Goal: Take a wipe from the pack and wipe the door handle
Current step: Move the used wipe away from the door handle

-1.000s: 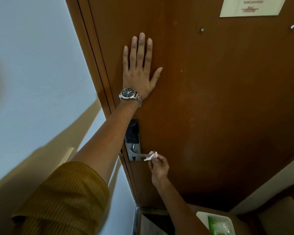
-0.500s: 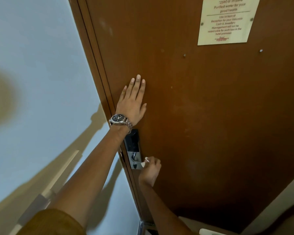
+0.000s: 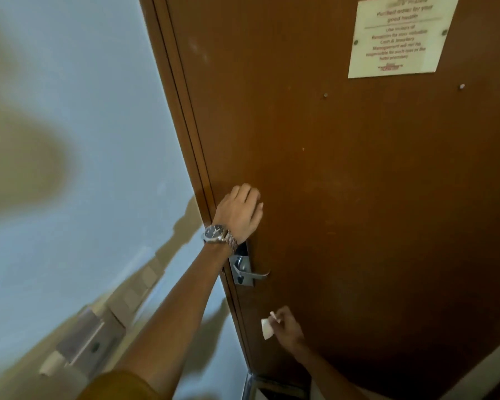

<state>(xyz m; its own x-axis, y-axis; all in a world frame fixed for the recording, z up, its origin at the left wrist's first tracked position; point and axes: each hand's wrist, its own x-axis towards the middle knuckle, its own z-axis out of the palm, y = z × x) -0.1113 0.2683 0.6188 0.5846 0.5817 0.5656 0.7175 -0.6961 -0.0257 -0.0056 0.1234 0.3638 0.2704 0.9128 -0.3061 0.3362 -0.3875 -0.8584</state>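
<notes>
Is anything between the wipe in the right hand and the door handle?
Nothing visible. The right hand holds the wipe below the door handle, with only bare door between. The left hand rests on the door above the lock plate.

Hotel room: door notice (image 3: 399, 39) mentions reception, above a card lock (image 3: 241, 264).

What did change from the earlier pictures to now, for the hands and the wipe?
The right hand came down off the door handle, taking the wipe with it. The left hand slid lower on the door, fingers curling. The wipe stays held.
</notes>
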